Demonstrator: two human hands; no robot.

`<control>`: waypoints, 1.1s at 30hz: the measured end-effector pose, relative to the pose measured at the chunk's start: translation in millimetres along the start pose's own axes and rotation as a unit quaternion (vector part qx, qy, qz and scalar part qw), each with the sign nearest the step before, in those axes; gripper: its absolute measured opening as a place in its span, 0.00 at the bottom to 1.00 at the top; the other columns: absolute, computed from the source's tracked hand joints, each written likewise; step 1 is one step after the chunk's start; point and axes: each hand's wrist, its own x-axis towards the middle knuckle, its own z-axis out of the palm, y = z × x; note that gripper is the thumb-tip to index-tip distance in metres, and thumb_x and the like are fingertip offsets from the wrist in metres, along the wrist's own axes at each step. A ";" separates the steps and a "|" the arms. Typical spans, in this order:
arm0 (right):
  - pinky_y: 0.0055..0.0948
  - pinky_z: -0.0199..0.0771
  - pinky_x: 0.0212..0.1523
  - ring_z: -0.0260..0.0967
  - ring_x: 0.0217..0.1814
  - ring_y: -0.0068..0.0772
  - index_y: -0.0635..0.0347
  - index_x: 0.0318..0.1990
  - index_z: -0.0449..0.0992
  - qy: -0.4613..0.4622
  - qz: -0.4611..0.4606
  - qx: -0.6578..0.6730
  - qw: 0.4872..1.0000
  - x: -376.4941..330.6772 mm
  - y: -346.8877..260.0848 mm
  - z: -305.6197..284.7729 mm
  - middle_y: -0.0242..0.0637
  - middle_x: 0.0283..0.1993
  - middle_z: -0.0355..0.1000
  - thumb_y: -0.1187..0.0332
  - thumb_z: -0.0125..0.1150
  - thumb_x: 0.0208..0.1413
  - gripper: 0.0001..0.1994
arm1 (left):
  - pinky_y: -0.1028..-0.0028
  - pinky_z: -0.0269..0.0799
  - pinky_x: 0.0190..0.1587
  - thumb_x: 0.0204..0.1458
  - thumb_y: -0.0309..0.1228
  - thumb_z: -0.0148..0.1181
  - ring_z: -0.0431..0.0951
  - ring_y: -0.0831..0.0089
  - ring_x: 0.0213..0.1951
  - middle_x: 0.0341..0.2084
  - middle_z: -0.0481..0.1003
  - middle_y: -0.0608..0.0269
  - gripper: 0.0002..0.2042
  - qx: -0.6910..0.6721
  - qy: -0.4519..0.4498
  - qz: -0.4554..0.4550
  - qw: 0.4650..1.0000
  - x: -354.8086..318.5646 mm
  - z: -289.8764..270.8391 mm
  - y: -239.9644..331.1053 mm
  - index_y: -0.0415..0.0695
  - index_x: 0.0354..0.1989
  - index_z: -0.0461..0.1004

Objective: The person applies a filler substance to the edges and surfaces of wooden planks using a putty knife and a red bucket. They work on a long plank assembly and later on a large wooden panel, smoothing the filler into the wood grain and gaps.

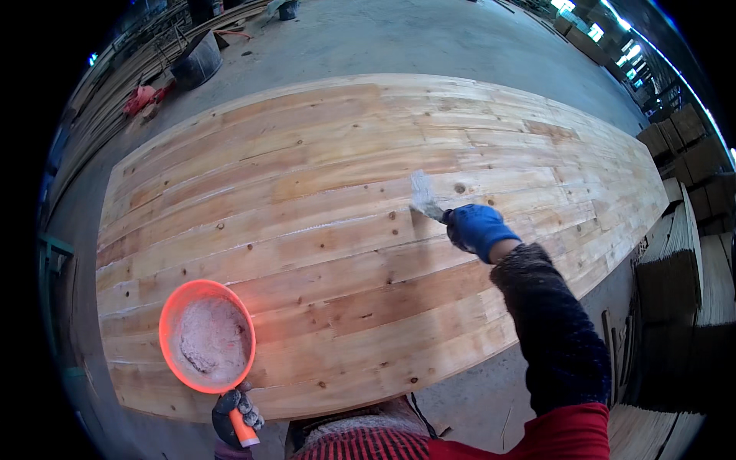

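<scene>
My left hand, in a dark, putty-smeared glove, is closed round the handle of an orange plastic dipper at the near left. Pale pinkish putty lies inside its bowl. Over the middle of a large wooden panel, my right hand in a blue glove grips a putty knife. Its wide blade, coated whitish, points away to the left, at or just above the wood near a dark knot. The panel is made of joined strips with many knots, and whitish lines run along several seams.
Stacks of thin wooden sheets stand along the right side. A dark bucket and long timber strips lie at the far left, beside a red bundle. Grey concrete floor stretches beyond the panel. A green metal frame borders the left.
</scene>
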 end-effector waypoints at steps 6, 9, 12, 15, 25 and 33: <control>0.43 0.76 0.44 0.77 0.44 0.47 0.52 0.38 0.82 0.100 0.071 0.037 0.992 8.9 25.8 -5.8 0.46 0.39 0.78 0.65 0.53 0.52 0.11 | 0.59 0.72 0.23 0.58 0.37 0.50 0.74 0.69 0.20 0.22 0.72 0.68 0.17 0.012 -0.022 -0.013 1.000 6.1 -2.5 5.2 0.42 0.52 0.70; 0.45 0.76 0.43 0.77 0.43 0.46 0.50 0.42 0.81 -0.007 0.056 0.022 0.998 -18.7 29.7 7.0 0.43 0.40 0.79 0.64 0.53 0.52 0.13 | 0.60 0.73 0.23 0.57 0.37 0.52 0.75 0.68 0.20 0.22 0.73 0.66 0.17 -0.006 -0.015 -0.029 0.999 6.9 -9.8 6.9 0.40 0.52 0.69; 0.44 0.76 0.38 0.77 0.39 0.46 0.49 0.41 0.80 -0.010 0.027 0.001 1.000 -67.8 44.9 -5.2 0.42 0.36 0.79 0.64 0.54 0.51 0.12 | 0.70 0.61 0.22 0.62 0.44 0.45 0.63 0.75 0.21 0.24 0.63 0.70 0.22 0.047 -0.132 -0.044 0.989 -2.2 7.4 14.4 0.40 0.56 0.65; 0.43 0.75 0.33 0.76 0.33 0.47 0.47 0.46 0.78 0.287 0.016 0.136 0.948 -126.3 33.4 15.3 0.42 0.33 0.78 0.62 0.56 0.54 0.13 | 0.70 0.61 0.22 0.62 0.43 0.45 0.63 0.75 0.21 0.23 0.64 0.69 0.17 0.055 0.005 -0.056 0.997 -19.8 51.6 23.3 0.42 0.49 0.68; 0.40 0.72 0.33 0.74 0.38 0.45 0.51 0.50 0.72 0.332 -0.016 0.281 0.900 -283.2 -236.1 -6.7 0.37 0.47 0.73 0.66 0.60 0.53 0.16 | 0.71 0.74 0.24 0.51 0.31 0.59 0.74 0.69 0.20 0.20 0.71 0.61 0.18 0.382 -0.198 -0.199 0.881 9.2 67.7 31.9 0.35 0.49 0.68; 0.40 0.76 0.41 0.75 0.47 0.43 0.55 0.50 0.74 0.428 0.066 0.116 0.894 -394.1 -359.9 14.6 0.40 0.52 0.73 0.67 0.61 0.48 0.19 | 0.72 0.73 0.28 0.54 0.32 0.58 0.74 0.70 0.23 0.22 0.72 0.62 0.14 0.346 -0.312 -0.345 0.815 -41.5 27.8 21.5 0.37 0.45 0.69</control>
